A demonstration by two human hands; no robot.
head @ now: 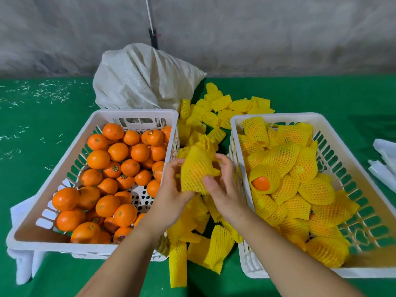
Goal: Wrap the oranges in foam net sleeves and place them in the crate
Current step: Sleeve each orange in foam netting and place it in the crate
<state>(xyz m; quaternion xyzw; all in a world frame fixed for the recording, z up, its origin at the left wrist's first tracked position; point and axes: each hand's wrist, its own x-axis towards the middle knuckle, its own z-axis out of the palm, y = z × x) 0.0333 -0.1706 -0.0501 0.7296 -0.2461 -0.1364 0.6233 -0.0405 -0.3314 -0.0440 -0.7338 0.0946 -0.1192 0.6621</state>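
Between the two crates, my left hand [171, 189] and my right hand [222, 185] both grip one yellow foam net sleeve [196, 170] with an orange inside it; the fruit shows only faintly through the mesh. The white crate on the left [32, 221] holds several bare oranges [117, 151]. The white crate on the right [242, 121] holds several sleeved oranges [300, 168]; one of them shows its orange end [261, 183]. Loose yellow sleeves [218, 245] lie in a strip between the crates.
A white woven sack [141, 78] slumps behind the left crate on the green table cover [42, 116]. More loose sleeves [225, 103] lie beside it. White plastic items [383, 161] sit at the right edge. A white cloth [21, 260] lies under the left crate's corner.
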